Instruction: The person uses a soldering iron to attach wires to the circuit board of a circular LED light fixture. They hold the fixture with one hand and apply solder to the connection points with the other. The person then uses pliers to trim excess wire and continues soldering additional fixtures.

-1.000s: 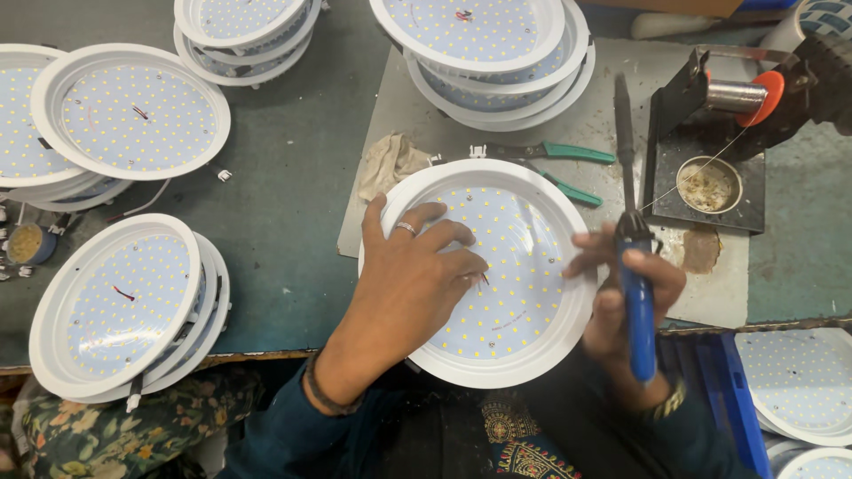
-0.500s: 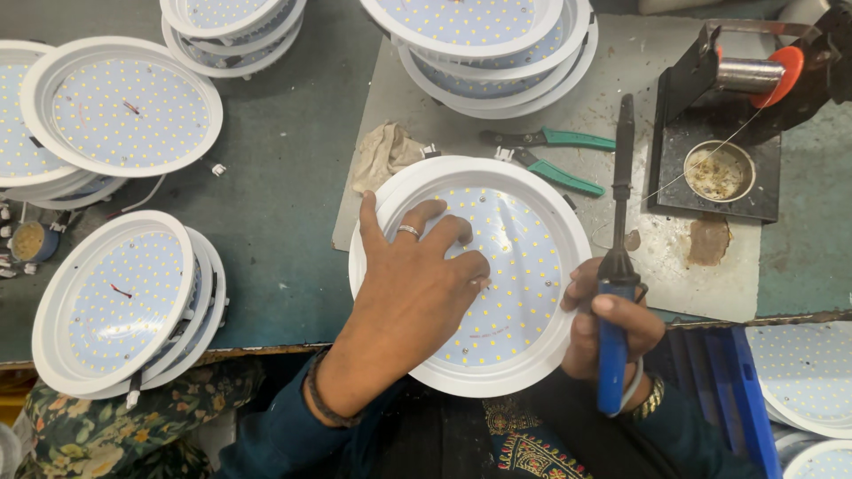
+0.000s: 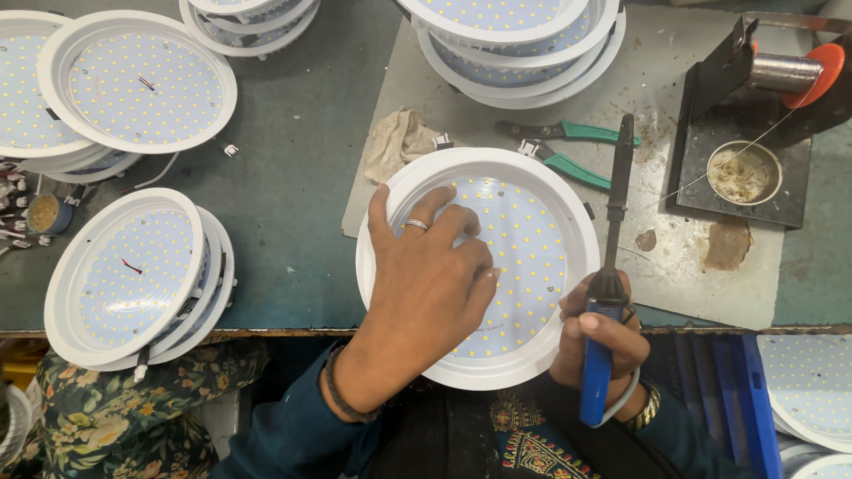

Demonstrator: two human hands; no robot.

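Observation:
A round white lamp panel (image 3: 532, 239) dotted with small yellow diodes lies at the table's front edge. My left hand (image 3: 426, 284), a ring on one finger, rests flat on its left half with fingers spread. My right hand (image 3: 599, 341) grips a soldering iron (image 3: 608, 284) by its blue handle, just off the panel's lower right rim. The iron's black shaft points away from me, its tip above the grey mat (image 3: 674, 257), apart from the panel.
Stacks of similar white lamp panels stand at the left (image 3: 133, 275), far left (image 3: 133, 84) and back (image 3: 524, 44). Green-handled pliers (image 3: 568, 146), a crumpled rag (image 3: 399, 142), a solder spool (image 3: 790, 71) and a flux tin (image 3: 744, 173) sit behind the panel.
My right hand drew the soldering iron back toward me, off the panel's right edge. My left hand stayed pressed on the panel.

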